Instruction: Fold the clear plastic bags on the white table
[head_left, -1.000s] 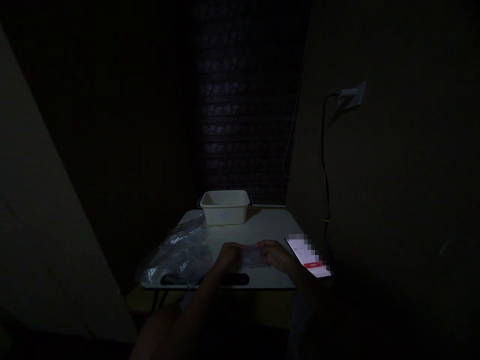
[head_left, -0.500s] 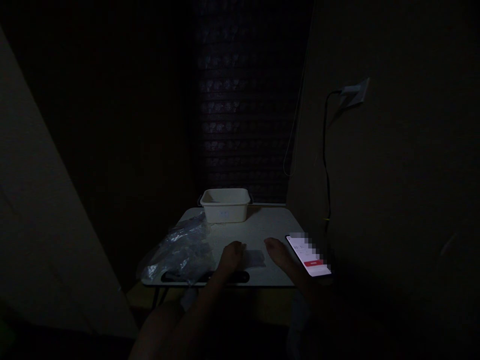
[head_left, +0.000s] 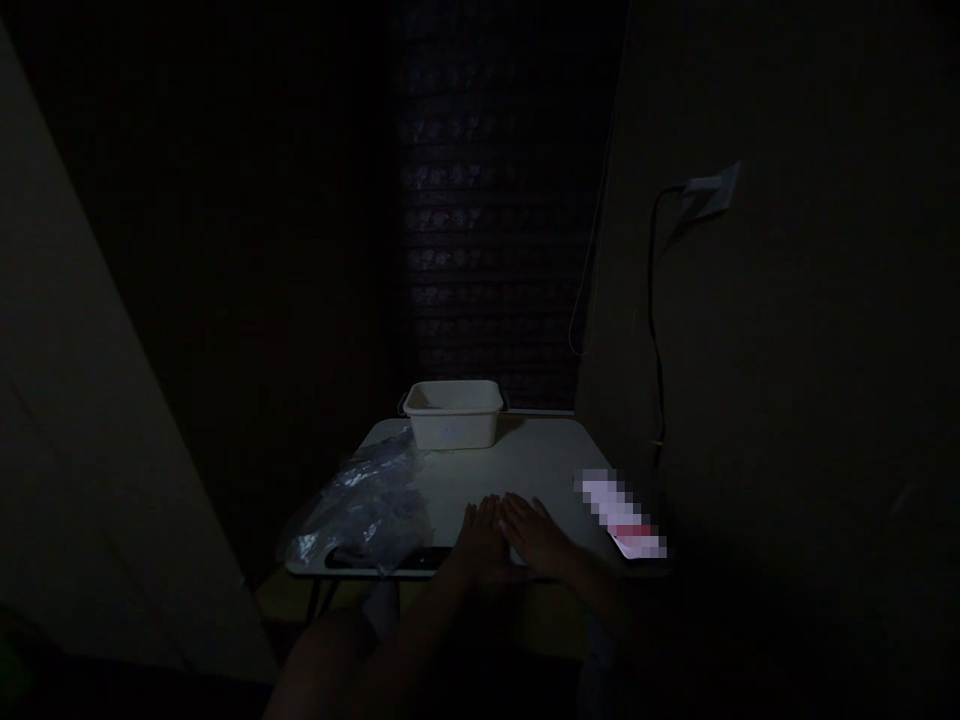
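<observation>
Near the front edge of the white table (head_left: 540, 450), my left hand (head_left: 482, 538) lies palm down with its fingers stretched forward. Close against it, my right hand (head_left: 534, 535) is also flat, its fingertips angled inward and meeting those of the left. Both cover the spot where a small, thin, translucent piece showed before; it is hidden now, and I cannot tell how they press on it. To the left lies a crumpled pile of clear plastic bags (head_left: 367, 505).
A white plastic basin (head_left: 454, 430) with side handles stands at the table's back. A lit phone (head_left: 619, 515) lies at the right edge. Beyond are a dark blind (head_left: 480, 220) and a plug in a wall socket (head_left: 709, 190) with a hanging cable (head_left: 651, 300). The room is dim.
My hands have come together from either side of the small translucent piece and flattened over it. The plastic bags, basin and phone stay in place.
</observation>
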